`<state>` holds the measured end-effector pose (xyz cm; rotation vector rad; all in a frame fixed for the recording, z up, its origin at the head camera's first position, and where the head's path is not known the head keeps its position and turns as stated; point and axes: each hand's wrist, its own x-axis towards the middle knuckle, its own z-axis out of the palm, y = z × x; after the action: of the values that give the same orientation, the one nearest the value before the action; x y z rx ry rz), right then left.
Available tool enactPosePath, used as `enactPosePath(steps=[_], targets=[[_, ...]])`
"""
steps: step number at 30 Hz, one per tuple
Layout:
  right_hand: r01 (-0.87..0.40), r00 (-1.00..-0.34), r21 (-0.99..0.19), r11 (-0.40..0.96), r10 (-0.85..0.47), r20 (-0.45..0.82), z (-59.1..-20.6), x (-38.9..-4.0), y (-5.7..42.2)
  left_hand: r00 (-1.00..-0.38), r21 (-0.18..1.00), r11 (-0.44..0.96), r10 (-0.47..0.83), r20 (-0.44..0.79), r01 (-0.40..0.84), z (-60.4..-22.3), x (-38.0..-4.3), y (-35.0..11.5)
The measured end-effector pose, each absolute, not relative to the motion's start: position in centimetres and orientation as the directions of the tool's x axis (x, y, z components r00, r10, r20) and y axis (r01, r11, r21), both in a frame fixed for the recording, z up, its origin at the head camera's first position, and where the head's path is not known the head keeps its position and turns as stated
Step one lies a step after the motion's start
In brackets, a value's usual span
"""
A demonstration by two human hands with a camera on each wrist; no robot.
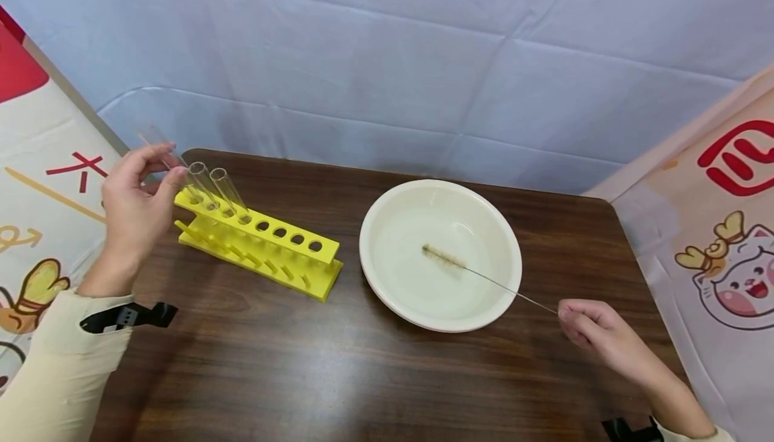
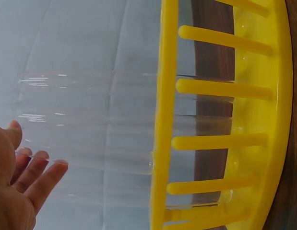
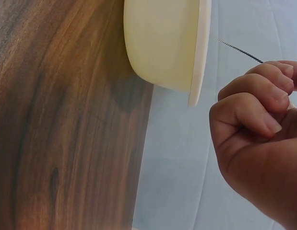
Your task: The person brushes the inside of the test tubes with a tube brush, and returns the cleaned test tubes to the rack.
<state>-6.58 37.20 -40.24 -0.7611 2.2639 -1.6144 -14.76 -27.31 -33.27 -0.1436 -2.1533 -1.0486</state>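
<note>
At the left, my left hand [image 1: 138,193] holds a clear glass test tube [image 1: 152,138] between thumb and fingertips, at the end of a yellow test tube rack [image 1: 326,252]. Two more test tubes [image 1: 220,180] stand upright in neighbouring holes beside the fingers. In the left wrist view, the fingers [image 2: 47,179] lie along the transparent tubes near their upper ends. My right hand [image 1: 605,334], its fingers curled, pinches the thin twisted-wire handle of a test tube brush [image 1: 444,256]. The bristled head lies inside a white basin [image 1: 375,274], with the wire crossing its right rim.
Several holes at the rack's right end hold no tube, and a row of yellow pegs [image 2: 220,89] lines the base. Everything stands on a dark wooden table [image 1: 272,361]. A pale cloth [image 1: 387,72] hangs behind, with printed panels at both sides.
</note>
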Motion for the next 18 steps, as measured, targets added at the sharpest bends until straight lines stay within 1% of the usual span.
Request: enactPosePath(steps=[7,14,18], targets=[[-0.260,-0.824,-0.935,0.243,-0.560,0.084,-40.2,-6.7,37.2,-0.745,0.639,0.688,-0.215,0.631,0.343,-33.9,-14.5,-27.2],[-0.253,-0.828,-0.935,0.248,-0.555,0.077,-40.2,-6.6,37.2,-0.778,0.681,0.661,-0.231,0.584,0.315,-34.9,-14.2,-27.1],[-0.257,-0.831,-0.931,0.257,-0.551,0.078,-40.1,-6.5,37.1,-0.777,0.662,0.686,-0.225,0.588,0.303,-35.9,-14.1,-27.1]])
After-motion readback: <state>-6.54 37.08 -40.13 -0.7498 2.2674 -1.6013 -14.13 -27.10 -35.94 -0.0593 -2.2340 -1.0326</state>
